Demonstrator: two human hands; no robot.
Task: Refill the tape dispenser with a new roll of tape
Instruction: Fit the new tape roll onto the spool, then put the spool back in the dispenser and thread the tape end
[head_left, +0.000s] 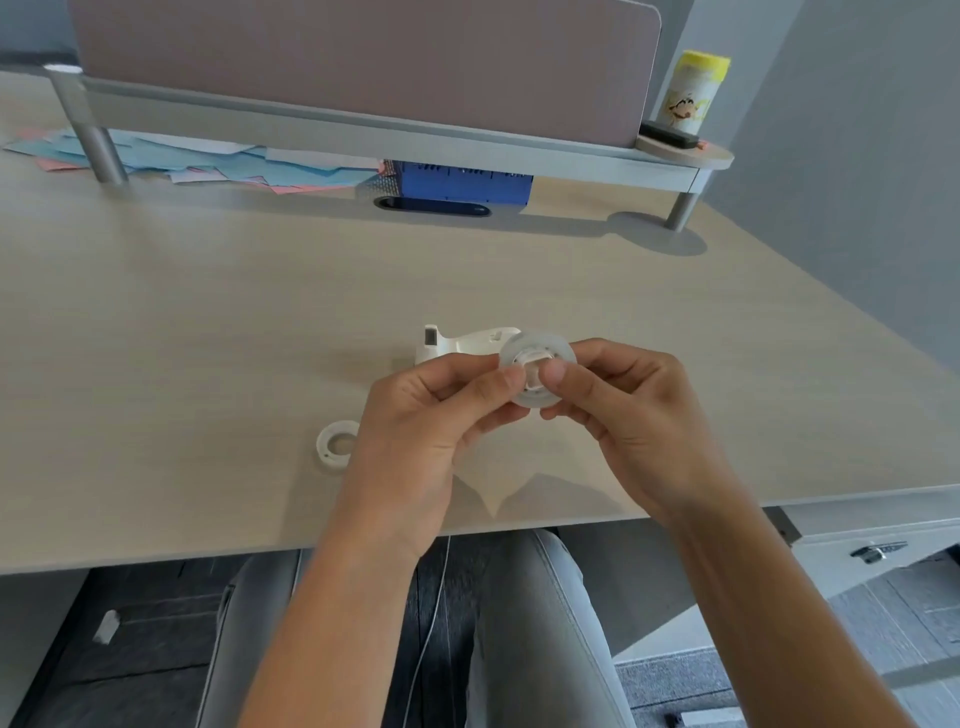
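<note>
A roll of clear tape (540, 347) with a white hub in its centre is held just above the desk between both hands. My left hand (426, 431) pinches its lower left edge with thumb and forefinger. My right hand (623, 410) grips its right side, thumb pressed on the hub. Right behind the roll the white tape dispenser (457, 345) stands on the desk, its cutter end at the left. A near-empty white tape core (335, 446) lies flat on the desk left of my left hand, partly hidden by it.
The wooden desk (208, 322) carries a raised shelf (395, 135) at the back with a partition panel. Under the shelf lie coloured papers (218, 161) and a blue box (462, 183). A yellow-lidded canister (691, 93) stands at the back right. The desk's front edge is just below my wrists.
</note>
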